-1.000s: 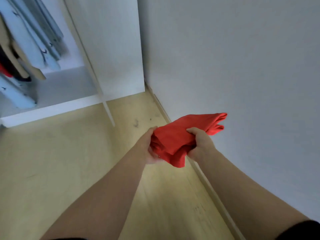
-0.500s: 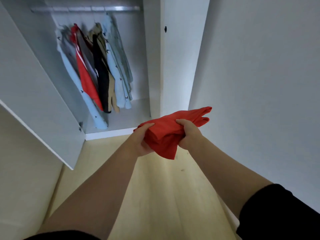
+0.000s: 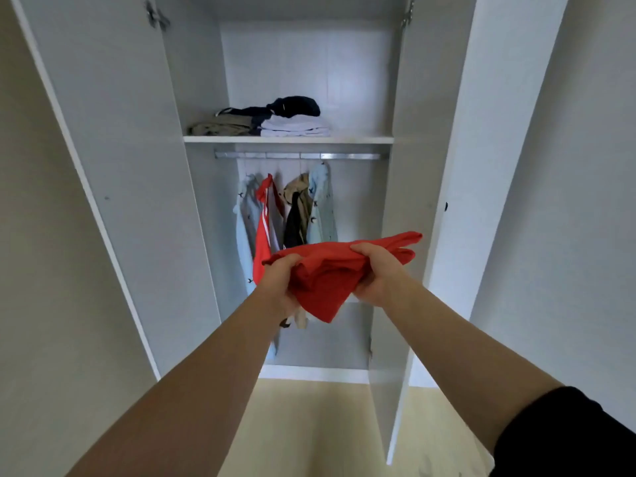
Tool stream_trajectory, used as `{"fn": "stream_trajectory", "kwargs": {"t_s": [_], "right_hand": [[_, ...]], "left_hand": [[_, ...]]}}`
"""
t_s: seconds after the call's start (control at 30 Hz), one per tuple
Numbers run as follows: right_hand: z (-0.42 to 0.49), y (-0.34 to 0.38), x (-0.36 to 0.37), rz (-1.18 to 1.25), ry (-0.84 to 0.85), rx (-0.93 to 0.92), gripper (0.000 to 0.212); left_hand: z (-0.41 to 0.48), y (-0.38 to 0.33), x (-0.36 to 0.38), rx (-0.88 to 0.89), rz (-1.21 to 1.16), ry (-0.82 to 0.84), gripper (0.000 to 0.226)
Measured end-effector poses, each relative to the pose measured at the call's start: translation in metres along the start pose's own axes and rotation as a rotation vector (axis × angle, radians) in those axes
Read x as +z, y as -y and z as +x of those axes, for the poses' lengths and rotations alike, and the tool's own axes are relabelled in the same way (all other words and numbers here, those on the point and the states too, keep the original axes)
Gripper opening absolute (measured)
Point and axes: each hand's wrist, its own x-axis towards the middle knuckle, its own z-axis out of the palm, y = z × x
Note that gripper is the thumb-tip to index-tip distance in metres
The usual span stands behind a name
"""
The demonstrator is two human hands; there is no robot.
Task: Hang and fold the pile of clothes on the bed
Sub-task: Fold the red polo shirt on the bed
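A folded red garment (image 3: 330, 273) is held out in front of me at chest height, level with the hanging rail's clothes. My left hand (image 3: 280, 282) grips its left end and my right hand (image 3: 377, 273) grips its right side, with a loose red end sticking out past the right hand. Straight ahead stands an open white wardrobe (image 3: 289, 139). Its upper shelf holds folded clothes (image 3: 275, 120): olive, white and dark navy pieces. Below the shelf, several shirts (image 3: 292, 215) hang from a metal rail (image 3: 299, 155). The bed is out of view.
The wardrobe's left door (image 3: 103, 166) and right door (image 3: 444, 201) stand open on both sides of my arms. Pale wooden floor (image 3: 309, 425) lies below. A white wall (image 3: 568, 201) runs along the right.
My view has swung up and left from the floor and wall corner to face the open wardrobe. Both hands keep the same hold on the red garment, now raised toward the wardrobe.
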Motion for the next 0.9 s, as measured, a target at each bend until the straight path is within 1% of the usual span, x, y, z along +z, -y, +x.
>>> {"fn": "stream_trajectory", "kwargs": {"t_s": [0.1,0.13,0.2,0.33,0.4,0.5,0.57,0.67,0.77,0.9], "right_hand": [[0.061,0.03,0.032,0.068,0.033,0.019,0.013],[0.08,0.042,0.043,0.09,0.032,0.023,0.014],[0.118,0.068,0.065,0.124,0.026,0.007,0.015],[0.182,0.113,0.11,0.136,0.052,-0.08,0.012],[0.209,0.128,0.13,0.126,0.063,-0.125,0.011],[0.246,0.149,0.157,0.101,0.087,-0.203,0.018],[0.268,0.166,0.172,0.101,0.103,-0.249,0.02],[0.304,0.196,0.198,0.099,0.123,-0.315,0.024],[0.344,0.228,0.229,0.084,0.128,-0.4,0.023],[0.397,0.276,0.283,0.066,0.13,-0.513,0.025]], "left_hand": [[0.066,-0.043,0.004,0.034,0.003,-0.068,0.058],[0.088,-0.058,0.007,0.039,-0.001,-0.079,0.064],[0.129,-0.089,0.013,0.054,0.001,-0.053,0.068],[0.202,-0.147,0.019,0.109,-0.027,0.026,0.061],[0.229,-0.172,0.02,0.135,-0.014,0.048,0.052],[0.264,-0.204,0.022,0.138,0.015,0.096,0.037],[0.285,-0.229,0.026,0.144,0.077,0.131,0.026],[0.328,-0.271,0.035,0.174,0.133,0.217,0.034],[0.378,-0.318,0.046,0.19,0.187,0.267,0.03],[0.449,-0.385,0.069,0.236,0.25,0.28,0.023]]}}
